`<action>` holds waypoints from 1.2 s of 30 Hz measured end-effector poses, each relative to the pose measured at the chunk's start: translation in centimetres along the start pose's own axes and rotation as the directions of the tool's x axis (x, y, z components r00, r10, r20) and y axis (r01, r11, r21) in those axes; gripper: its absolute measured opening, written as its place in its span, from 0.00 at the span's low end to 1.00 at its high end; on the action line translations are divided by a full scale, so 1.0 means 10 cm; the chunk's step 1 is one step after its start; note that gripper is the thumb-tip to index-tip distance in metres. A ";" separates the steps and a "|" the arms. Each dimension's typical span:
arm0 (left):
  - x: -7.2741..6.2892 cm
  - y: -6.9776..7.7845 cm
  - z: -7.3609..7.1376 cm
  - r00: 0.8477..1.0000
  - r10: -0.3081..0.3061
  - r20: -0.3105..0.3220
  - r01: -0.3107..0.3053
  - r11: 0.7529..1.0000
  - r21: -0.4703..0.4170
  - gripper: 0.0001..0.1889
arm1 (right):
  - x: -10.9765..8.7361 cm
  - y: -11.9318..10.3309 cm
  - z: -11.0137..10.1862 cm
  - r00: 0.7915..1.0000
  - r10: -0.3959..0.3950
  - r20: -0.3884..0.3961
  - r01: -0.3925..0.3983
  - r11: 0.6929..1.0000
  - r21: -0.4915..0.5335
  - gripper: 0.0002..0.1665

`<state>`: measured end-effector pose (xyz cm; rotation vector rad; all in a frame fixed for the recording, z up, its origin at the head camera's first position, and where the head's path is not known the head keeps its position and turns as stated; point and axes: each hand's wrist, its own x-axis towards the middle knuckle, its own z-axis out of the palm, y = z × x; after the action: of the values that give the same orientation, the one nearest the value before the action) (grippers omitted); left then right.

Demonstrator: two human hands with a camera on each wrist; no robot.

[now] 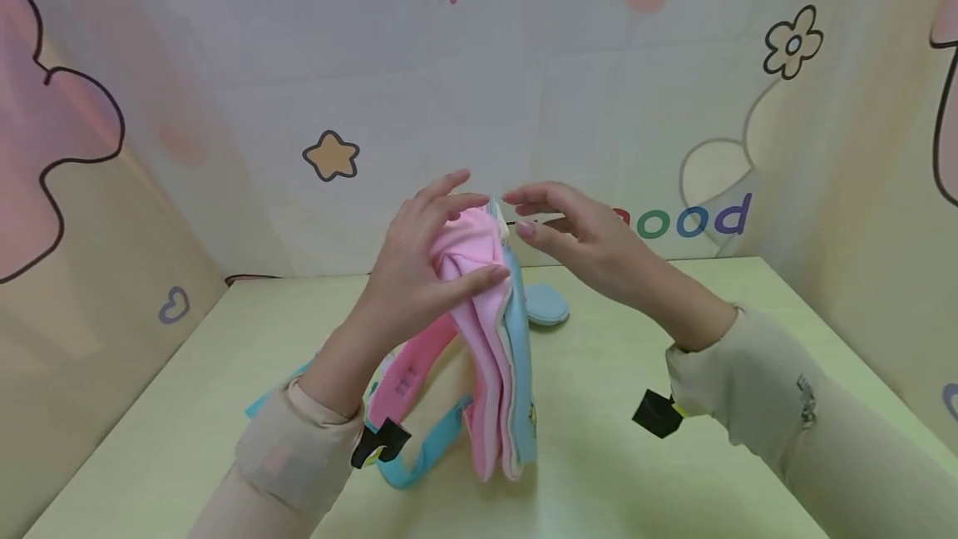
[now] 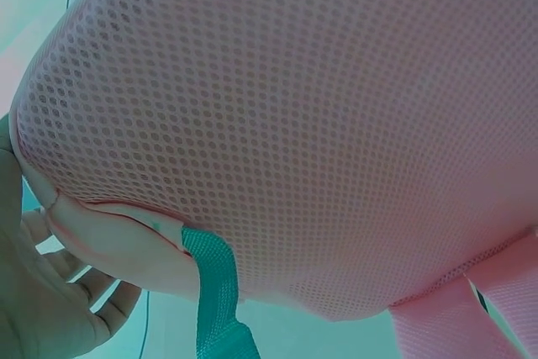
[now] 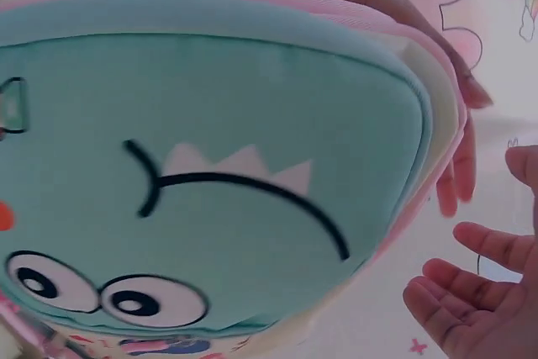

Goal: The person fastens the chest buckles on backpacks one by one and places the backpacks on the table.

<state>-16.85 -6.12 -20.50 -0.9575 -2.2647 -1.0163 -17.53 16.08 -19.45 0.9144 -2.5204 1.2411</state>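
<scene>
A child's backpack [image 1: 482, 339] in pink and light blue stands edge-on on the table, in front of me. Its blue face [image 3: 244, 124] carries a cartoon mouth with white teeth and two round eyes, upside down in the right wrist view. Pink mesh [image 2: 277, 124] covers its back. My left hand [image 1: 427, 256] holds the upper end, thumb along the near side and fingers over the top. To the right of the bag's top, my right hand [image 1: 576, 235] is apart from it, fingers loosely bent with nothing between them.
A pink shoulder strap [image 1: 413, 368] and a blue webbing strap [image 1: 434, 447] hang at the bag's left. Behind the bag lies a small, flat, light blue rounded thing [image 1: 548, 304] on the pale green table [image 1: 636, 472]. Printed cloth walls [image 1: 554, 90] stand around it.
</scene>
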 end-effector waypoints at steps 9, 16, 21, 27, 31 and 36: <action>-0.02 0.00 0.09 0.995 0.029 -0.097 -0.036 0.997 -0.075 0.34 | 0.16 -0.20 0.06 0.994 -0.038 0.100 0.046 0.996 -0.082 0.32; -0.03 -0.05 0.12 0.984 0.102 -0.147 -0.118 0.987 -0.108 0.38 | 0.16 -0.21 0.07 0.989 -0.042 0.141 0.061 0.990 -0.130 0.27; -0.03 -0.09 0.14 0.975 0.133 -0.176 -0.154 0.982 -0.108 0.46 | 0.16 -0.20 0.06 0.985 -0.019 0.170 0.047 0.986 -0.159 0.30; -0.02 -0.08 0.14 0.969 0.137 -0.205 -0.165 0.978 -0.128 0.45 | 0.14 -0.18 0.04 0.985 -0.003 0.172 0.034 0.984 -0.175 0.31; -0.05 -0.07 0.12 0.967 0.129 -0.222 -0.162 0.978 -0.135 0.46 | 0.11 -0.14 0.04 0.986 0.005 0.166 0.022 0.987 -0.161 0.32; -0.10 -0.08 0.12 0.965 0.111 -0.237 -0.147 0.980 -0.137 0.49 | 0.06 -0.09 0.01 0.988 0.015 0.155 0.009 0.988 -0.152 0.31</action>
<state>-16.98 -6.01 -22.26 -0.9823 -1.9331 -1.1909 -17.48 15.34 -18.64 1.0070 -2.6927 0.9964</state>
